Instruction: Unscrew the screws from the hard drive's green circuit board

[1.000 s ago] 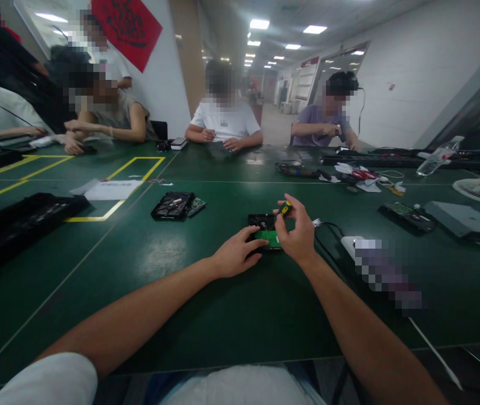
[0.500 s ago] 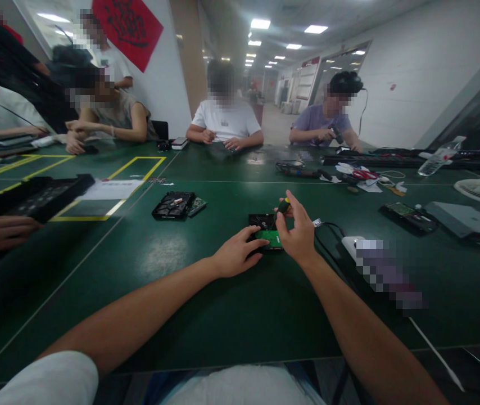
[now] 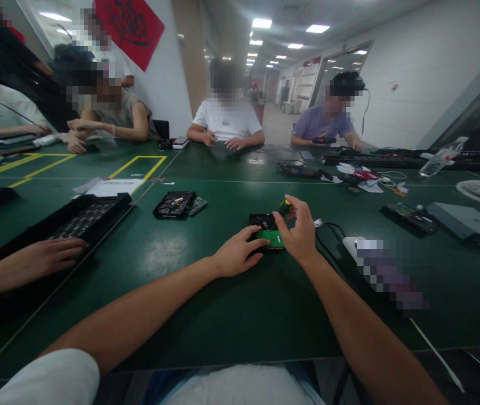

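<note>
In front of me lies a hard drive (image 3: 262, 221), black with a green circuit board (image 3: 272, 239) on its upper face. My left hand (image 3: 238, 251) holds it from the left, fingers on its top and thumb by the near edge. A screwdriver with a yellow and dark green handle (image 3: 284, 207) is pinched in my right hand (image 3: 298, 232), over the drive's right part. The screwdriver's tip is hidden by my fingers. To the left sits a black drive-like part (image 3: 174, 203) with a separate circuit board (image 3: 198, 206) against it.
Another person's hand (image 3: 50, 256) rests on a long black tray (image 3: 92, 216) at the left. On my right are a power strip (image 3: 352, 243), a circuit-board device (image 3: 408, 218) and a grey box (image 3: 467, 222). A plastic bottle (image 3: 441, 157) stands tilted farther back. Several people sit opposite.
The screwdriver handle has tilted and turned slightly in my right hand. My left hand stays on the drive. At the left, the other person's hand and black tray have moved right, toward me.
</note>
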Demonstrator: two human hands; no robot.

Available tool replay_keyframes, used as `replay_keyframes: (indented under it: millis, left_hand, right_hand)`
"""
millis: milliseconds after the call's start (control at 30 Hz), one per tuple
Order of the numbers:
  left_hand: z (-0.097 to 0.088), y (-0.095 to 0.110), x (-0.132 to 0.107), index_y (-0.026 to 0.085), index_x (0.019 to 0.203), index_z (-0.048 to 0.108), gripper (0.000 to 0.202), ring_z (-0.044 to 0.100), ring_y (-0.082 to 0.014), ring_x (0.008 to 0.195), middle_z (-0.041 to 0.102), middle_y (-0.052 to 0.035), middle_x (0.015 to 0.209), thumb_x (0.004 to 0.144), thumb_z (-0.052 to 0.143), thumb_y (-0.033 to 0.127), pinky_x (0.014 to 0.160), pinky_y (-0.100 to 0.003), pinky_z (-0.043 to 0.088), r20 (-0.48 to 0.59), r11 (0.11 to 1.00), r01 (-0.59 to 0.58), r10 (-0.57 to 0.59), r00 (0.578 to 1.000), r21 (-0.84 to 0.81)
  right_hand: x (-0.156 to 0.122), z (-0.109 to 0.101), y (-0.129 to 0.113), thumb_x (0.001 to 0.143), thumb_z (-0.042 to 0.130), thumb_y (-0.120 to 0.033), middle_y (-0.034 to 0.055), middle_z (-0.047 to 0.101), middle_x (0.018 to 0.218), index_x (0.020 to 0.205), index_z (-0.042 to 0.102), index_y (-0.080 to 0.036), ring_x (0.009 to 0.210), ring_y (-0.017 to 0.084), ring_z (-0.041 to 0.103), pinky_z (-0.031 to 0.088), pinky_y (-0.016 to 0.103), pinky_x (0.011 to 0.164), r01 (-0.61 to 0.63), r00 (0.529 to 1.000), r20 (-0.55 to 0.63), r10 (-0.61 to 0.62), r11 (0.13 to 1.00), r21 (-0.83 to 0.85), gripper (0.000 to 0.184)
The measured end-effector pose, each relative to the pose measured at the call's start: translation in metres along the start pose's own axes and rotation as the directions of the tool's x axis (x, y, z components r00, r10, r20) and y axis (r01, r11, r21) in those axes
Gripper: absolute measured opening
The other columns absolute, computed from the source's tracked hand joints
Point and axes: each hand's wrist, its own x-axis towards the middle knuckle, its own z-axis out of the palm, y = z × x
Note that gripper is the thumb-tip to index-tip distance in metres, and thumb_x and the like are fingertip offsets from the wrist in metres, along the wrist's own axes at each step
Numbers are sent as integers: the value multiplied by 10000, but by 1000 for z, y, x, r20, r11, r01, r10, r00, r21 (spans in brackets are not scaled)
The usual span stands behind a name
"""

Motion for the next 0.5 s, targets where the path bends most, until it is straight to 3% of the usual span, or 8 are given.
replay_keyframes:
  millis: [200,400,500]
  left_hand:
    - [-1,0,0,255,1446,595,452,419,-346,1480,374,-150,1596,999,610,323,1189,-526,450,0,1000,-1,1,1000,-5]
    - [2,-2,0,263,1441,597,452,411,-348,1486,374,-144,1600,993,621,321,1192,-541,445,-11,1000,-12,12,1000,-4]
    - [2,-2,0,272,1441,598,454,423,-347,1479,389,-141,1594,991,625,322,1181,-543,458,-19,1000,-11,11,1000,-12]
  right_hand:
    - [1,-2,-4,997,568,-277,124,639,1311,1535,442,-256,1005,240,670,615,448,898,28,999,39,-28,1000,10,553]
    - [1,-2,-5,984,617,-328,108,647,1227,1528,461,-272,961,241,643,620,440,838,22,999,29,-21,999,-30,568]
    - [1,-2,-5,997,577,-299,118,638,1262,1562,422,-267,983,242,645,611,463,896,23,999,42,-22,999,-22,587]
